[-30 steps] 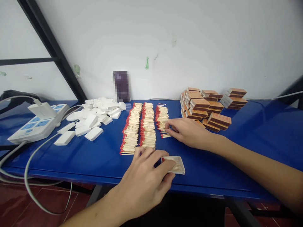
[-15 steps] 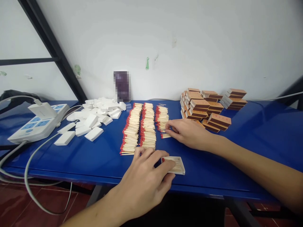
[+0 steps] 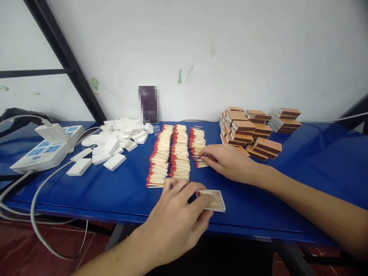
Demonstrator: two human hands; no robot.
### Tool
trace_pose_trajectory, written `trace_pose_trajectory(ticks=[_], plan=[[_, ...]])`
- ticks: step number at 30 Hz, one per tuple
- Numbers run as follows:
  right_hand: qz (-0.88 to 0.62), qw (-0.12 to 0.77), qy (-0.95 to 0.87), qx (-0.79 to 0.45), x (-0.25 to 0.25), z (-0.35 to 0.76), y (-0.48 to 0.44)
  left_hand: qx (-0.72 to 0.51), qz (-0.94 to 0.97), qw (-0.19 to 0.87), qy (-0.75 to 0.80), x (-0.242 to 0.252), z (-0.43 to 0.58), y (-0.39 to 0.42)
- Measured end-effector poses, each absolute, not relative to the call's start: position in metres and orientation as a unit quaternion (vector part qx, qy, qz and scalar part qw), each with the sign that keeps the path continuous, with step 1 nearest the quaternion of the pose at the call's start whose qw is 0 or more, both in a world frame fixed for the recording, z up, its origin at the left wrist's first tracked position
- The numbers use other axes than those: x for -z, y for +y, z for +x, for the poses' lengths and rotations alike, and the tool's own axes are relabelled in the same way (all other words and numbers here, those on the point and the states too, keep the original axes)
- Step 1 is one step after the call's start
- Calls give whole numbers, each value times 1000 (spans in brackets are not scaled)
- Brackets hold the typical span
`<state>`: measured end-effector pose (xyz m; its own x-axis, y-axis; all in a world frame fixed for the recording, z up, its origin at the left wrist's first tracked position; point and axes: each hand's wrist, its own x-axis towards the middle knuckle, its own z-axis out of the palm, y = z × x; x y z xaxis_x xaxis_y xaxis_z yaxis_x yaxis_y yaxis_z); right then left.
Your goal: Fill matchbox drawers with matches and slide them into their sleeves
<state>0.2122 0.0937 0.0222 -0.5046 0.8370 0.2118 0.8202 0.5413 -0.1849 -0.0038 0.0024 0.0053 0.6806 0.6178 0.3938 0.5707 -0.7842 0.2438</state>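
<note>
From my remote seat, my left hand (image 3: 178, 214) steadies the open tray (image 3: 217, 201), which lies flat close to the table's (image 3: 301, 184) front edge, about midway along it. The fingers are loosely curled over its left end, with the thumb against its near side. The tray holds a thin layer of matches, red heads to the left, and I judge it only partly filled. My right hand (image 3: 227, 161) reaches to the near end of the short row of matches (image 3: 197, 143), its fingertips drawn together on the sticks, though I cannot tell whether any are actually pinched. Two longer rows of matches (image 3: 169, 155) lie just left of it, running toward the back edge, so most of the loose stock is unboxed. Toward the back left sits a heap of white trays (image 3: 115, 142) waiting empty, and toward the back right are stacks of orange boxes (image 3: 250, 132). A power strip (image 3: 46, 147) rests at the left edge.
</note>
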Motion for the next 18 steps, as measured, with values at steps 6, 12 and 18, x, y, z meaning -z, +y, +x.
trace_pose_trajectory(ticks=[6, 12, 18], plan=[[-474, 119, -872, -10, -23, 211, 88, -234, 915, 53, 324, -6, -4, 2], [-465, 107, -879, 11, -24, 213, 80, -230, 916, 62, 324, -5, -4, 1], [-466, 146, -873, 3, -21, 216, 83, -232, 916, 60, 322, -6, -4, 1]])
